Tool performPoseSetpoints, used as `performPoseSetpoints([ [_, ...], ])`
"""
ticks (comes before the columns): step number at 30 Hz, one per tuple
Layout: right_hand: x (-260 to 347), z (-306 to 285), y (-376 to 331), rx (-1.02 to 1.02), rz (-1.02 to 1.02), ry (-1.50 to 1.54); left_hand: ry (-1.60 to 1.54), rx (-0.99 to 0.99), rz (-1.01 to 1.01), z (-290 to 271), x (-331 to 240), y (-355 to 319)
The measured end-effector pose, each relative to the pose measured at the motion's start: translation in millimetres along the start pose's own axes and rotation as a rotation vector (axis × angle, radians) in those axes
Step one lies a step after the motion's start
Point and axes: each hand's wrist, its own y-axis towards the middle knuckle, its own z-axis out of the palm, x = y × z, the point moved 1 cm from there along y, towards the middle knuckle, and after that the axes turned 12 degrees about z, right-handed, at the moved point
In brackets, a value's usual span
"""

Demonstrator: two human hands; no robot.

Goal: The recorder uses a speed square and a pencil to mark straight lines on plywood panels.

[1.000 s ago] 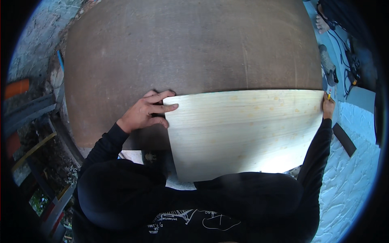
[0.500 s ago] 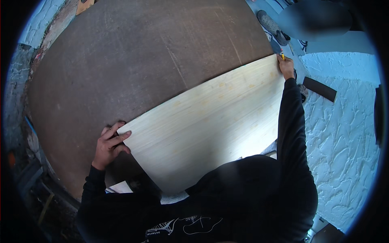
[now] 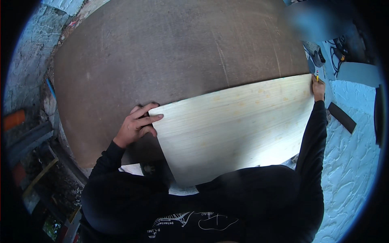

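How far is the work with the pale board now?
Done: the pale board lies flat on the big brown sheet. In hand: the left hand presses its left corner, while the right hand holds a pencil at its far right corner. Left: no drawn line or cut can be made out on the board.

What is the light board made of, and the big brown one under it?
The light board looks like thin pale wood, perhaps veneer or plywood: fine straight grain lines, a smooth matte face. The brown sheet beneath looks like hardboard or dark plywood: dull, scuffed, faintly scratched. The exact kind is unclear.
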Motion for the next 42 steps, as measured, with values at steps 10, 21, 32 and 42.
performPoseSetpoints([
  [10,12.0,6.5,-9.4,0.005,0.155,0.071,-0.028,0.051,-0.030,-9.8,-3.6,2.3],
  [21,15.8,3.5,-12.6,0.053,0.150,0.087,-0.007,-0.035,-0.031,-2.3,3.7,-8.4],
  [32,-49.0,1.9,49.4,0.000,-0.213,-0.230,0.003,-0.138,0.028,8.5,4.4,-5.2],
  [42,-0.5,-13.7,9.5,0.068,0.082,-0.072,-0.060,-0.072,0.154,3.1,18.1,-5.8],
])
